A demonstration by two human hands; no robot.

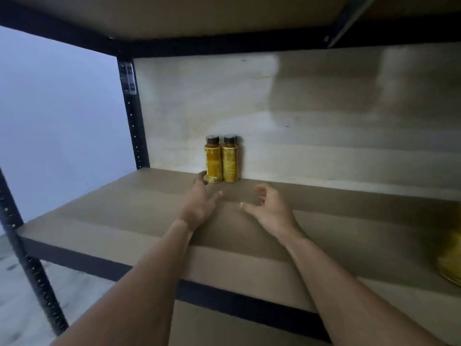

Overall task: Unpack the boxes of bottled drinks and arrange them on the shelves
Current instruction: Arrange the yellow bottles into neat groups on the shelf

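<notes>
Two small yellow bottles with dark caps stand upright side by side against the back panel of the shelf [104,221]: the left bottle [213,159] and the right bottle [230,159]. My left hand [200,199] reaches over the shelf board just in front of the left bottle, fingers loosely spread, fingertips close to its base, holding nothing. My right hand [268,207] hovers to the right, a little nearer to me, fingers relaxed and slightly curled, empty.
A blurred yellow object [451,260] lies at the shelf's right edge. Black perforated uprights [133,121] frame the rack on the left, with another shelf board [199,18] overhead. A pale wall and floor lie beyond on the left.
</notes>
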